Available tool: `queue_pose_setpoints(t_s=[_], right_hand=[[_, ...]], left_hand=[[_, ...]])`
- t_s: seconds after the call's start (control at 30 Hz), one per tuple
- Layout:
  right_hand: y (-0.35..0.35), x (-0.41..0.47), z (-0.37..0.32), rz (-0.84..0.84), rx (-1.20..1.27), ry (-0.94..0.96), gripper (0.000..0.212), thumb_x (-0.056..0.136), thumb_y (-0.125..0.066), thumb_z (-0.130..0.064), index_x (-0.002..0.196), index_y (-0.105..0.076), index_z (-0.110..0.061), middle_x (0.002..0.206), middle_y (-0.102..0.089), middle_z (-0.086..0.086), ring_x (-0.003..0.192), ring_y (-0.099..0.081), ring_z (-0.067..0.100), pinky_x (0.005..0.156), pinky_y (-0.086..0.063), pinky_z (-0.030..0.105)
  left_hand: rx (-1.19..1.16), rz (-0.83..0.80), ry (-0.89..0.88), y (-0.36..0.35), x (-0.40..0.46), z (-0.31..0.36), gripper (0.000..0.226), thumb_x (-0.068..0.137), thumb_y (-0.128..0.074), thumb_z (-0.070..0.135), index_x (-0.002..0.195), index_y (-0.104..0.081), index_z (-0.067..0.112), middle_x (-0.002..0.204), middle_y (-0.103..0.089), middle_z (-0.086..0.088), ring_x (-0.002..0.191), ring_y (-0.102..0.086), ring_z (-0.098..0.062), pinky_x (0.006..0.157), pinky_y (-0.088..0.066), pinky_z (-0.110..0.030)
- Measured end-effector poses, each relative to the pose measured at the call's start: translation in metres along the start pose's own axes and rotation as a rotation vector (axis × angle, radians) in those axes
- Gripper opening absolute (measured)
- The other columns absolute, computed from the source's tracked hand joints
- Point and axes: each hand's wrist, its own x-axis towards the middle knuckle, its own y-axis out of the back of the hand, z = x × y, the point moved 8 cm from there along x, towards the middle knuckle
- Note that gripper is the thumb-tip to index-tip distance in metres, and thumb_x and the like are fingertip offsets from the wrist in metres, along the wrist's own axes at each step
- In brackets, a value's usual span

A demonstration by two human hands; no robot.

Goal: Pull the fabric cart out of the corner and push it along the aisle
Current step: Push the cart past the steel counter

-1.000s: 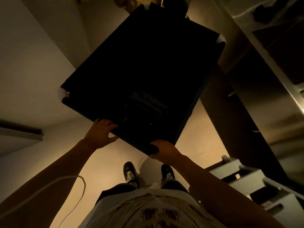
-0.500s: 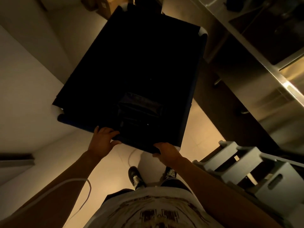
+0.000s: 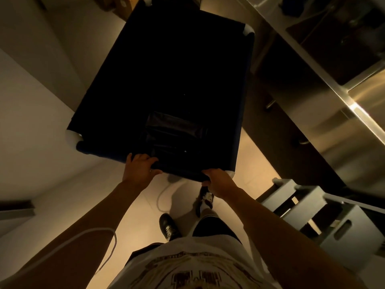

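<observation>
The fabric cart (image 3: pixel 166 80) is a large dark cloth bin with white corner fittings, standing on the floor straight ahead of me in dim light. Its inside is almost black, with a darker folded piece near the close side. My left hand (image 3: pixel 139 170) grips the near rim left of centre, fingers curled over the edge. My right hand (image 3: pixel 218 182) holds the same rim near its right corner. Both arms reach forward and my feet stand just behind the cart.
A stainless steel counter (image 3: pixel 341 97) with a sink runs along the right. Grey plastic crates (image 3: pixel 316 211) sit on the floor at my right. A pale wall (image 3: pixel 31 105) lines the left, with cardboard boxes (image 3: pixel 118 5) beyond the cart. A white cable (image 3: pixel 164 197) loops on the floor.
The cart has turned from its skewed angle to line up with the aisle and rolled forward. My feet have stepped after it, and both hands have kept their hold on the rim.
</observation>
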Motion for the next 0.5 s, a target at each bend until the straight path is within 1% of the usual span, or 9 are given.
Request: queue_pose_setpoints(t_s=[0.03,0.1,0.17,0.3,0.4,0.5], right_hand=[[0.005,0.004,0.001,-0.002,-0.001,0.003,0.046,0.095,-0.067,-0.018,0.140,-0.055,-0.022,0.133,-0.062,0.007,0.119,-0.061,0.026,0.091,-0.047,0.024],[0.019,0.015,0.003,0.003,-0.015,0.017,0.044,0.095,-0.067,-0.021,0.138,-0.057,-0.021,0.134,-0.060,0.007,0.122,-0.059,0.028,0.099,-0.049,0.030],[0.032,0.026,0.006,0.001,-0.030,0.030,0.043,0.095,-0.067,-0.022,0.137,-0.058,-0.020,0.134,-0.060,0.006,0.123,-0.058,0.028,0.103,-0.051,0.033],[0.055,0.055,0.015,-0.029,-0.053,0.040,0.046,0.094,-0.068,-0.024,0.139,-0.057,-0.019,0.137,-0.058,0.007,0.125,-0.057,0.029,0.105,-0.051,0.034],[0.074,0.077,0.020,-0.042,-0.058,0.050,0.047,0.094,-0.068,-0.022,0.139,-0.057,-0.019,0.137,-0.058,0.007,0.125,-0.057,0.029,0.105,-0.052,0.036],[0.094,0.101,0.025,-0.068,-0.074,0.073,0.044,0.093,-0.069,-0.023,0.136,-0.059,-0.020,0.134,-0.060,0.007,0.122,-0.059,0.029,0.103,-0.053,0.039]], left_hand=[[0.003,-0.002,0.002,0.001,0.004,0.002,0.057,0.091,-0.054,0.066,0.137,-0.059,0.032,0.133,-0.063,-0.003,0.133,-0.050,-0.027,0.124,-0.016,-0.053],[-0.001,0.004,-0.002,0.006,0.015,0.007,0.056,0.092,-0.053,0.065,0.138,-0.058,0.032,0.134,-0.063,-0.003,0.133,-0.050,-0.027,0.124,-0.016,-0.053],[-0.008,0.010,-0.018,0.010,0.025,0.010,0.054,0.094,-0.053,0.062,0.139,-0.057,0.032,0.135,-0.062,-0.002,0.134,-0.050,-0.027,0.124,-0.017,-0.053],[-0.025,0.028,-0.030,0.021,0.046,0.002,0.051,0.098,-0.053,0.054,0.141,-0.056,0.028,0.138,-0.062,-0.004,0.134,-0.051,-0.027,0.123,-0.021,-0.049],[-0.024,0.086,0.042,0.036,0.062,-0.018,0.050,0.096,-0.059,0.050,0.138,-0.061,0.024,0.136,-0.064,-0.009,0.132,-0.054,-0.031,0.121,-0.025,-0.052],[-0.023,0.099,0.113,0.049,0.079,-0.034,0.051,0.095,-0.061,0.051,0.136,-0.062,0.022,0.135,-0.064,-0.009,0.132,-0.054,-0.031,0.119,-0.028,-0.053]])
